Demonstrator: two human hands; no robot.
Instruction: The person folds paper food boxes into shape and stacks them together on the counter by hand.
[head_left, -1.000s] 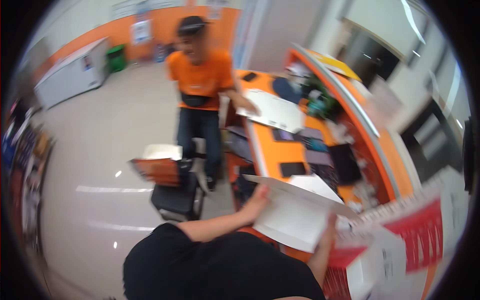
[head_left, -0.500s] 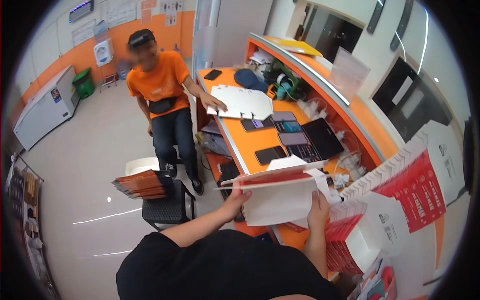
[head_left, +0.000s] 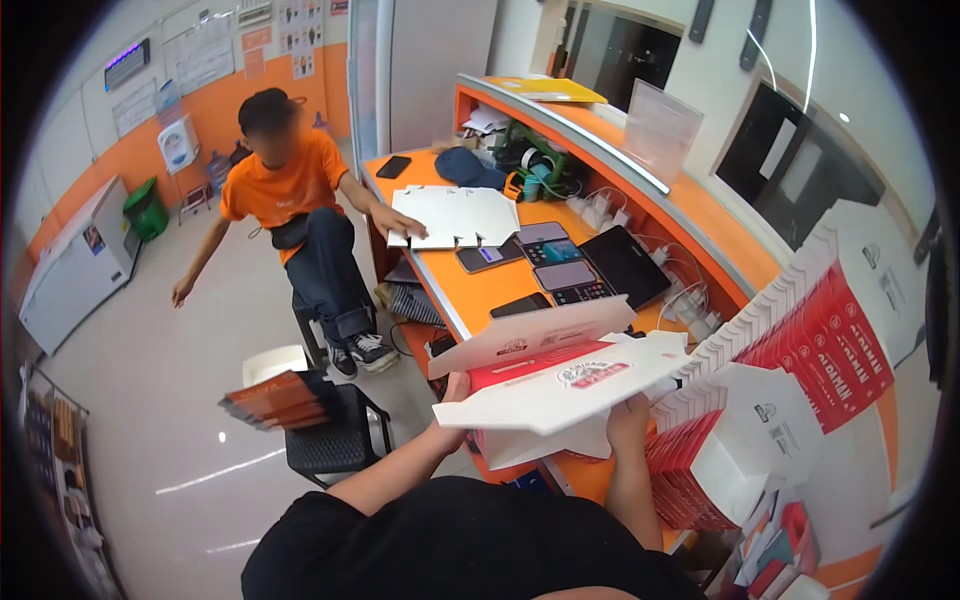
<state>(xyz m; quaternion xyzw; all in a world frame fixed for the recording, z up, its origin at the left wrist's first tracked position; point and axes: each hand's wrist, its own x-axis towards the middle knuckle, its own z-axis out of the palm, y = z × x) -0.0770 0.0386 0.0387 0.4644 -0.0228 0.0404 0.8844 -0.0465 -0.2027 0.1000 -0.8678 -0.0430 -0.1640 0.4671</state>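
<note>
Two hands grip one flat white-and-red carton blank (head_left: 560, 385), held above the near edge of the orange tabletop (head_left: 480, 290). Left hand (head_left: 455, 392) clasps its left edge, fingers pressed together; right hand (head_left: 628, 418) pinches the front edge (thumb hidden underneath). Stacked red blanks (head_left: 800, 340) stand just right. Seated person's hand (head_left: 405, 225) rests on another white blank (head_left: 455, 215).
</note>
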